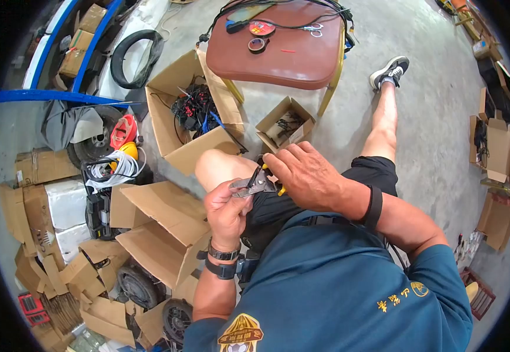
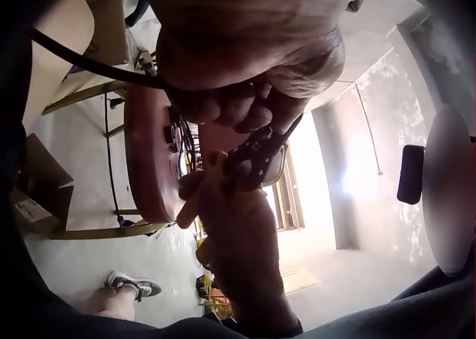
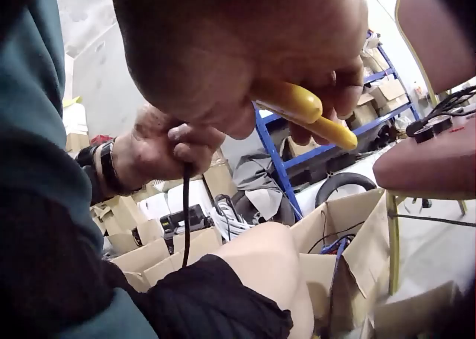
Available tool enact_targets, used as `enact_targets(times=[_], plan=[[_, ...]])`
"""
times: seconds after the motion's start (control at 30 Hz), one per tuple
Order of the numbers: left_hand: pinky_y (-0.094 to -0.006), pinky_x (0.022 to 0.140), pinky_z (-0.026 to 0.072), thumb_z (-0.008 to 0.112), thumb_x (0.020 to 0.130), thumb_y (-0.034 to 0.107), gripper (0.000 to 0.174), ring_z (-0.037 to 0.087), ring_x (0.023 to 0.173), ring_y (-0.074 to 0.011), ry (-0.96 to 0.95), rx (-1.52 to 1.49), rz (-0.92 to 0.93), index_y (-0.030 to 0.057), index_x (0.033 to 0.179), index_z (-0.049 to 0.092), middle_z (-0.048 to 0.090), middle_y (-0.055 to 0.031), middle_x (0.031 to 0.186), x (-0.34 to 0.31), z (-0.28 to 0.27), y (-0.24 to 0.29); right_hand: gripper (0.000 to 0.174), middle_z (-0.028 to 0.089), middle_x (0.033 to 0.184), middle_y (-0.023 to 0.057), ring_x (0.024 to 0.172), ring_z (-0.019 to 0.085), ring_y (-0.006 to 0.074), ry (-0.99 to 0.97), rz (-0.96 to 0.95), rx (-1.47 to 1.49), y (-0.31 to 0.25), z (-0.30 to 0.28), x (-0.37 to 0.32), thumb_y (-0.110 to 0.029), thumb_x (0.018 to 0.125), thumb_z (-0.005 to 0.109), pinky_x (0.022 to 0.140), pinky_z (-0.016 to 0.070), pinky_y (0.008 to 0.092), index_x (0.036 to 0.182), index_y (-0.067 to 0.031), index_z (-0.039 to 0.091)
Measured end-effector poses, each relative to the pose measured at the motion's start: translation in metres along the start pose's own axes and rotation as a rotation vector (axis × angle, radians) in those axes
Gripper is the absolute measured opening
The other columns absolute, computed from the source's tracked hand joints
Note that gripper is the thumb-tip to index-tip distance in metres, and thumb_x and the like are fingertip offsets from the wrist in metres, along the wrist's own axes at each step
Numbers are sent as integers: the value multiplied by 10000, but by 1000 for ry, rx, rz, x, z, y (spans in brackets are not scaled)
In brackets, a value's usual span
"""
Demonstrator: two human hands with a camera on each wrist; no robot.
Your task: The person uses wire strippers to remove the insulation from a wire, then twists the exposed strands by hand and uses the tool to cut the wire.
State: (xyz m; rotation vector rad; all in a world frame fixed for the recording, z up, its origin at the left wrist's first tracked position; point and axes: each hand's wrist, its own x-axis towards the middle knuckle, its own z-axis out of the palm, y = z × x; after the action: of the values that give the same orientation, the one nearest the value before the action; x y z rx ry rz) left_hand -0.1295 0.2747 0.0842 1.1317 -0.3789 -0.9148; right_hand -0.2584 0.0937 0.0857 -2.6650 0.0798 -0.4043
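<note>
In the head view, my right hand (image 1: 313, 176) grips a pair of wire strippers (image 1: 257, 185) with yellow handles, held above my lap. The handle ends (image 3: 297, 105) poke out below the palm in the right wrist view. My left hand (image 1: 225, 214) is right at the metal jaws, its thumb and fingers closed together. It pinches a black cable (image 3: 187, 212), which hangs down from the fingers in the right wrist view. The left wrist view shows the same cable (image 2: 89, 64) running off to one side. The cable's end is hidden by fingers and tool.
A brown padded chair (image 1: 278, 67) ahead carries a tape roll (image 1: 257, 45), scissors (image 1: 315, 29) and black cables. Before it stand a cardboard box (image 1: 167, 126) of tangled wires and a smaller box (image 1: 267, 136) with dark pieces. An open carton (image 1: 164, 252) lies beside my left arm.
</note>
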Motion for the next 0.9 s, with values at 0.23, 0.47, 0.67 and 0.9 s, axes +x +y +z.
enact_targets(times=[0.23,0.47,0.67,0.9], plan=[[-234,453,312,635,878,94,203,426,512,-91,-97,-172,-173,-64,1002,612,532,-58,664,-6,-3,-3,390,538,885,87,867,547,239,42,-27,20,2,4,-6,-153,845,546,774,410,359,1192,23,527],[-228,465,320,631,898,93,212,423,517,-92,-148,-230,-223,-69,1035,631,544,-61,666,1,-4,-2,341,529,883,95,877,544,263,-53,-13,-5,8,-4,-8,-165,809,597,778,413,366,1106,-6,542],[-217,482,337,619,931,69,154,430,523,-87,-84,-97,-203,-47,1022,662,569,-47,683,10,5,1,542,563,941,151,922,570,360,-16,82,372,3,-7,-7,-242,732,771,804,456,437,1151,1,526],[-209,538,398,694,912,124,157,536,618,-76,-136,212,-217,-11,991,695,657,-25,784,4,6,-11,564,685,1000,188,915,665,287,-324,285,961,-1,-17,1,-210,769,785,818,518,380,1233,-8,534]])
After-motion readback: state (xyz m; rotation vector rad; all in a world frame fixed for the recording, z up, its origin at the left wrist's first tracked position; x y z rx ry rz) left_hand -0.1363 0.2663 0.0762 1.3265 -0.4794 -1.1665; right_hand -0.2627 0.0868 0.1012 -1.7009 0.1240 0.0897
